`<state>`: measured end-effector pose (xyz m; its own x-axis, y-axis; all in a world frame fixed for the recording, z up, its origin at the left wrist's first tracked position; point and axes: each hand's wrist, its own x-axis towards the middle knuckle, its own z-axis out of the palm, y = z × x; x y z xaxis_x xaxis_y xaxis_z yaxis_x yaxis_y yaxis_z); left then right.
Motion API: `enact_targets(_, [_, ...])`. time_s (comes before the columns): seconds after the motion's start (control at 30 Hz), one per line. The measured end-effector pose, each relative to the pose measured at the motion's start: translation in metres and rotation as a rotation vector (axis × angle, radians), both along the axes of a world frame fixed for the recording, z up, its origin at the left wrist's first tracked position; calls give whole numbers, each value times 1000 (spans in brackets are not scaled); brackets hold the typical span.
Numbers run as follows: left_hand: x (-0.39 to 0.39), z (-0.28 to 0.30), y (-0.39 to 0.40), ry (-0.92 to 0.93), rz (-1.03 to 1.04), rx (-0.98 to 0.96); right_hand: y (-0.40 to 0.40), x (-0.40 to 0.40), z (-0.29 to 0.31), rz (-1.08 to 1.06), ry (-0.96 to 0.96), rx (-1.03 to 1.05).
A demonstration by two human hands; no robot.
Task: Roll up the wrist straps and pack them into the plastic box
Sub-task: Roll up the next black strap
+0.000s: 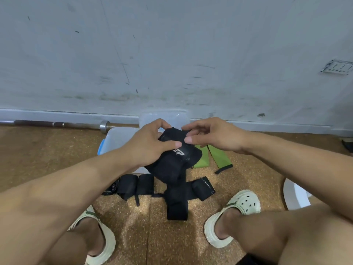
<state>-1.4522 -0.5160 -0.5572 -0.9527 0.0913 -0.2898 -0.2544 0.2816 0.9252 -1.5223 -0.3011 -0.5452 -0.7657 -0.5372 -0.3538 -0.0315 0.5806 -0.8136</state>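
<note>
Above the plastic box (118, 136), left hand (147, 142) and right hand (212, 136) both pinch a black wrist strap (173, 163), rolling it. Next, I'd guess, comes tightening the roll, then dropping it in.

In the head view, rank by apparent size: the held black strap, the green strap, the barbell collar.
1. Held black strap, though nearness to the camera inflates it.
2. Green strap, partly hidden.
3. Barbell collar, farthest away.

Only one bit of lettering shows — white letters on the black wrist strap (174, 159), just below the left hand's (150, 142) thumb. The thumb covers part of it, and what remains — perhaps a "P" — is too blurred to read.
</note>
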Motion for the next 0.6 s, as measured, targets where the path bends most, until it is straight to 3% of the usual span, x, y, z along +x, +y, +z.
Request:
enact_targets(0.13, [0,-5,-2,46,-75,-31,-3,0,-4,-21,7,-39])
enact_targets(0.27, [-3,-4,-6,88,-139,-23,-4,0,-4,17,55,48])
enact_targets(0.43, [-5,7,-11,32,-255,30,-1,1,-6,179,60,23])
enact_targets(0.6, [-5,8,-18,-29,-361,-22,1,4,-2,239,-62,55])
